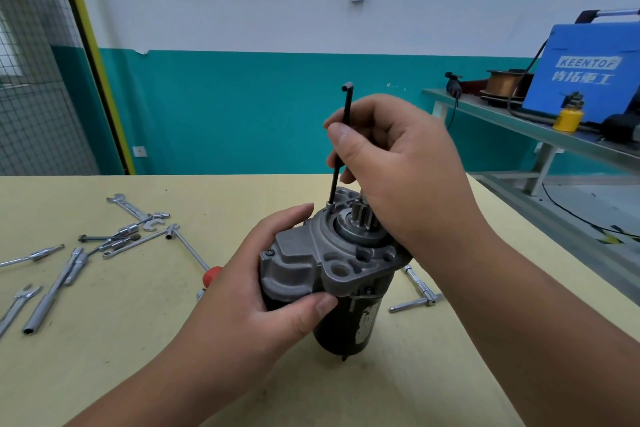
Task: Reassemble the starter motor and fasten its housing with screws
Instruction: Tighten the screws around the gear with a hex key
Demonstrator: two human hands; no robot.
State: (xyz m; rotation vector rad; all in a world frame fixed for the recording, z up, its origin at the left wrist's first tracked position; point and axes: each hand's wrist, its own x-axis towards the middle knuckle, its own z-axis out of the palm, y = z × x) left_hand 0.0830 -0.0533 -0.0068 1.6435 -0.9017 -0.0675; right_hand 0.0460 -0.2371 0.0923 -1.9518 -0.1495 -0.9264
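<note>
Above motor [332, 274], right hand [398, 166] pinching hex key [341, 135]

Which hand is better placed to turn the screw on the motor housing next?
Right. The right hand pinches the hex key, whose tip sits in a screw on top of the starter motor; the left hand grips the motor's side, steadying it upright.
</note>
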